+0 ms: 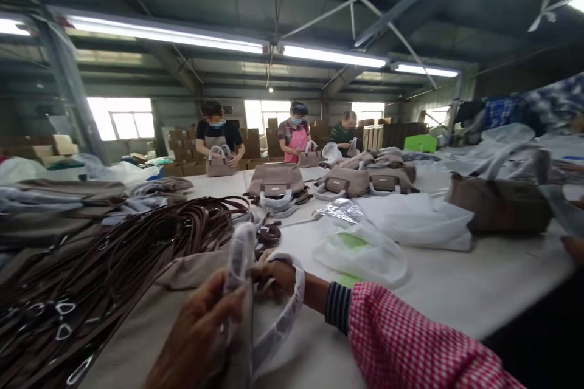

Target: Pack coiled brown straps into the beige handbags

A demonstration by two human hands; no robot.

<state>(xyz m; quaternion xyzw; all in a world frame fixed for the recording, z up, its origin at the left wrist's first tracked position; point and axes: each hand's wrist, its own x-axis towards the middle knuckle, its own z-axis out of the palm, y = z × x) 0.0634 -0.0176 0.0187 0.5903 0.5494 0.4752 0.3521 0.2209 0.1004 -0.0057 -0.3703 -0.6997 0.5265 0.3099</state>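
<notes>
My left hand (pixel 196 334) grips the side of a handle wrapped in clear plastic (pixel 239 261), low in the view. My right hand (pixel 274 273), with a red gingham oversleeve (pixel 410 340) on the forearm, holds the same looped handle further along. Beneath both hands lies a taupe fabric handbag body (pixel 182 310), its lower part partly hidden by my left hand. To the left is a heap of brown leather straps (pixel 109 267) with metal fittings. A small coil of dark strap (pixel 268 235) sits just beyond my right hand.
A long white worktable (pixel 401 292) holds taupe handbags, white plastic bags and folded fabric. Across the far end, several co-workers stand handling bags. Stacked cardboard boxes rise behind them. A hand (pixel 573 248) shows at the right edge.
</notes>
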